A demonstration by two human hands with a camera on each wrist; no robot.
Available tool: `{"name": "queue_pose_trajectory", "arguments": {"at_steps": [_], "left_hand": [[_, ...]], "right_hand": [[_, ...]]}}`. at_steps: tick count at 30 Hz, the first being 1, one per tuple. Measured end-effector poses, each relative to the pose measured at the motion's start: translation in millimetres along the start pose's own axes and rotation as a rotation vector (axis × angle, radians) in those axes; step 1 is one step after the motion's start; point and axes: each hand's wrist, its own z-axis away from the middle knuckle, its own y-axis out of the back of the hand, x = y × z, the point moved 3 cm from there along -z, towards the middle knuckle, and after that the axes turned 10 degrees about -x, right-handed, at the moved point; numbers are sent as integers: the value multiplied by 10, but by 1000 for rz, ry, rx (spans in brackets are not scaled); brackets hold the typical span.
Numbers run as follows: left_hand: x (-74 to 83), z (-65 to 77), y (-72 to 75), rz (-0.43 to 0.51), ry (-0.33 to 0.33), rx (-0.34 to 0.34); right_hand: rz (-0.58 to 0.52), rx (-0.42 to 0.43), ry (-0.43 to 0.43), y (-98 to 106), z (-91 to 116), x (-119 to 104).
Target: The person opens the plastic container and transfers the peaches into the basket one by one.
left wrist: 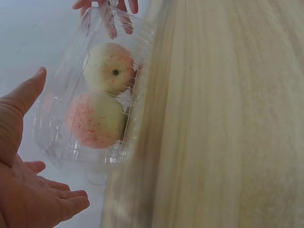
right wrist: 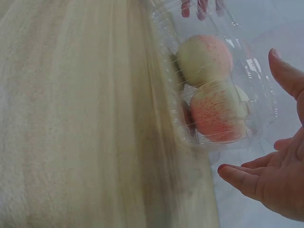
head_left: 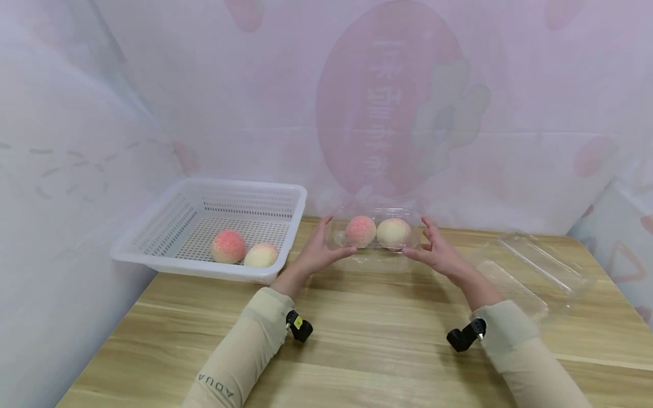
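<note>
A clear plastic clamshell box (head_left: 377,259) sits near the table's back edge, with two peaches inside. One peach is mostly pink (head_left: 360,231); beside it lies a paler one (head_left: 393,233). My left hand (head_left: 317,250) is at the box's left end, thumb and fingers spread apart. At the opposite end, my right hand (head_left: 437,253) is likewise spread. Both wrist views show a gap between the nearer hand and the plastic. A small dark stem pit marks the pale peach (left wrist: 108,69) in the left wrist view.
To the left stands a white perforated basket (head_left: 191,271) holding a pink peach (head_left: 228,247) and a cream one (head_left: 261,256). Another clear plastic container (head_left: 548,266) lies on the wooden table (head_left: 367,351) at right. A printed cloth (head_left: 245,102) hangs behind the table.
</note>
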Motion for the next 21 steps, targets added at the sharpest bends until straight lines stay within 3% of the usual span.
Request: {"name": "queue_pose_trajectory", "arguments": {"at_steps": [6, 21], "left_hand": [[-43, -5, 9, 22, 28, -34], [-102, -32, 6, 58, 10, -90]], "right_hand": [[12, -28, -4, -33, -39, 61], [39, -59, -7, -59, -58, 102]]}}
